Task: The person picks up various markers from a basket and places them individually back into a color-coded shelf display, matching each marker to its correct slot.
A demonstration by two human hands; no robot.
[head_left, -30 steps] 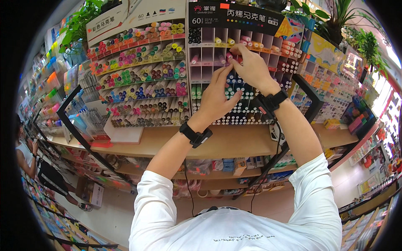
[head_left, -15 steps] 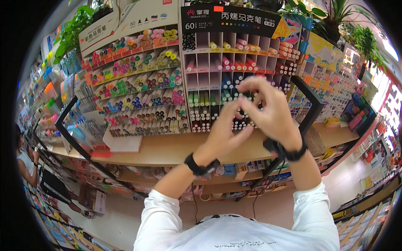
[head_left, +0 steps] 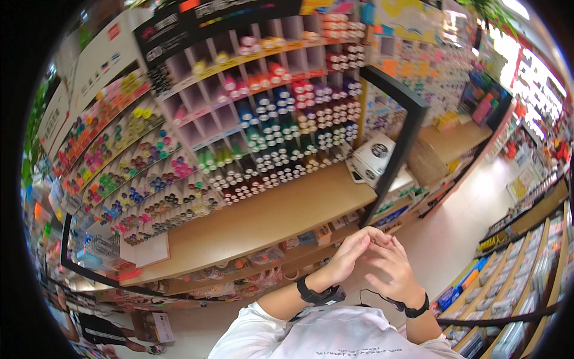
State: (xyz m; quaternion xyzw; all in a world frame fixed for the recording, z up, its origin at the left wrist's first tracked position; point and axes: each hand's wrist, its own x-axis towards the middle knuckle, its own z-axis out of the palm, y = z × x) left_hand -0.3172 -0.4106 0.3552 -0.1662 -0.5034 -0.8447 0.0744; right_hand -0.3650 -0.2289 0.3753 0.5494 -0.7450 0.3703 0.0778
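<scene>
My left hand (head_left: 348, 258) and my right hand (head_left: 391, 270) meet in front of my chest, past the front edge of the wooden counter (head_left: 287, 202). Their fingertips touch or overlap at the top, with the palms apart. The left fingers are stretched out, and the right fingers and thumb are spread. Nothing shows in either hand. A black band (head_left: 320, 293) circles my left wrist, and another black band (head_left: 417, 306) is on the right. Beyond the counter stands a rack of white-capped markers (head_left: 276, 106) in coloured tiers.
Left of that rack is a tiered display of colourful markers (head_left: 128, 158). A black metal frame (head_left: 394, 140) rises at the counter's right, beside a white box (head_left: 373, 157). Slanted shelves of small packages (head_left: 499, 284) stand at lower right. Another person (head_left: 98, 329) is at the lower left.
My view has swung right and down. Both hands have dropped from before the marker rack to near my chest, and their fingertips have come together.
</scene>
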